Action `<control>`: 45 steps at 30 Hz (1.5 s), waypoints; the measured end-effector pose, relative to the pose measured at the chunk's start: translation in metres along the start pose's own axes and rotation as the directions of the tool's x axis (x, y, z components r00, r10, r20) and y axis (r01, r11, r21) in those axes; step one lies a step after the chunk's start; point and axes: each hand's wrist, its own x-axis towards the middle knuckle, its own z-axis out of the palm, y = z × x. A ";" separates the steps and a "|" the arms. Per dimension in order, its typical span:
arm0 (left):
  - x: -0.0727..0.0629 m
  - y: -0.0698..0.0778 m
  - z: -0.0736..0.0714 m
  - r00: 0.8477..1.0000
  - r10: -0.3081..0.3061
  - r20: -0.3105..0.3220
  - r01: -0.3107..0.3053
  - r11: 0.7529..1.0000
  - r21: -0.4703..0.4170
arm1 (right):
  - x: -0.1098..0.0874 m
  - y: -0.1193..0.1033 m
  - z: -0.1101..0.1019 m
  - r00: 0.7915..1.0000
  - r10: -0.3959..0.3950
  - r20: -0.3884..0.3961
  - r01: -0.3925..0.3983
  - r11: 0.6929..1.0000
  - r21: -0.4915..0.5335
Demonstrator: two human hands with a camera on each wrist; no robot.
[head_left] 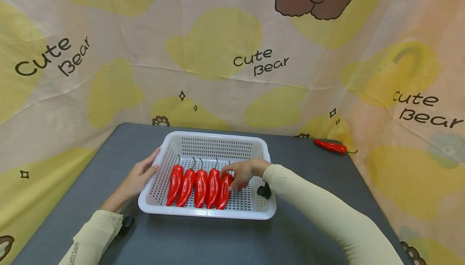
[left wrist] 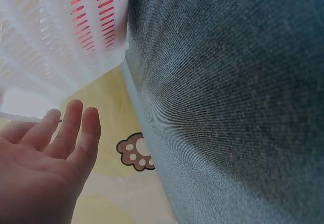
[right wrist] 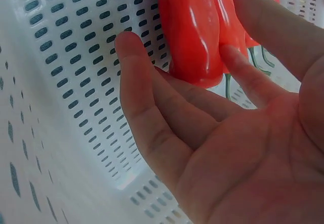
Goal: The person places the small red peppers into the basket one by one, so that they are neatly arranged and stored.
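A white perforated plastic basket [head_left: 207,213] sits on the grey table, with several glossy red chili peppers [head_left: 187,187] side by side in a row, green stems toward the far wall. My right hand [head_left: 241,172] reaches in over the right end of the row. Its thumb and index finger pinch the last chili pepper [head_left: 224,196], while the other fingers [right wrist: 136,82] extend over the basket's slotted floor. My left hand [head_left: 136,180] is at the basket's left side, fingertips right at the rim. Its fingers [left wrist: 75,123] look loosely extended beside the outer wall in the left wrist view.
Another red chili pepper [head_left: 331,146] lies on the table [head_left: 298,164] near its far right corner, stem toward the right edge. A patterned cloth backdrop [head_left: 214,43] with bear drawings hangs behind and around the table. Dark wrist devices show at both cuffs.
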 end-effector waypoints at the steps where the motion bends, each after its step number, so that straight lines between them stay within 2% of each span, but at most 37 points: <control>1: 0.000 0.000 0.000 1.000 -0.004 0.001 0.004 1.000 0.002 | 0.000 0.000 0.000 1.000 -0.003 -0.001 0.003 1.000 -0.004; 6: -0.001 0.001 0.000 1.000 -0.014 -0.002 0.014 1.000 -0.001 | -0.002 0.001 0.001 1.000 -0.008 -0.011 0.007 1.000 -0.025; 14: -0.003 0.002 -0.002 1.000 0.021 -0.010 -0.021 1.000 -0.002 | -0.004 0.001 -0.001 1.000 -0.018 -0.022 0.017 1.000 -0.023; 21: -0.002 0.003 -0.002 1.000 0.007 -0.007 -0.007 1.000 -0.006 | -0.007 0.004 -0.008 0.997 -0.034 -0.064 0.033 0.999 -0.025; 28: -0.001 0.003 -0.001 1.000 0.012 0.005 -0.012 1.000 -0.016 | -0.015 0.006 -0.018 0.993 -0.031 -0.110 0.036 0.999 0.040; 36: 0.000 0.004 -0.002 1.000 -0.013 0.015 0.013 1.000 -0.018 | -0.029 0.011 -0.029 0.974 -0.104 -0.200 0.127 0.986 0.105; 42: 0.001 0.007 -0.003 0.999 -0.031 0.013 0.031 1.000 0.003 | -0.037 0.018 -0.036 0.952 -0.172 -0.252 0.211 0.967 0.140; 45: 0.001 0.008 -0.002 0.999 -0.038 0.017 0.038 0.999 0.007 | -0.040 0.024 -0.040 0.942 -0.181 -0.281 0.230 0.961 0.151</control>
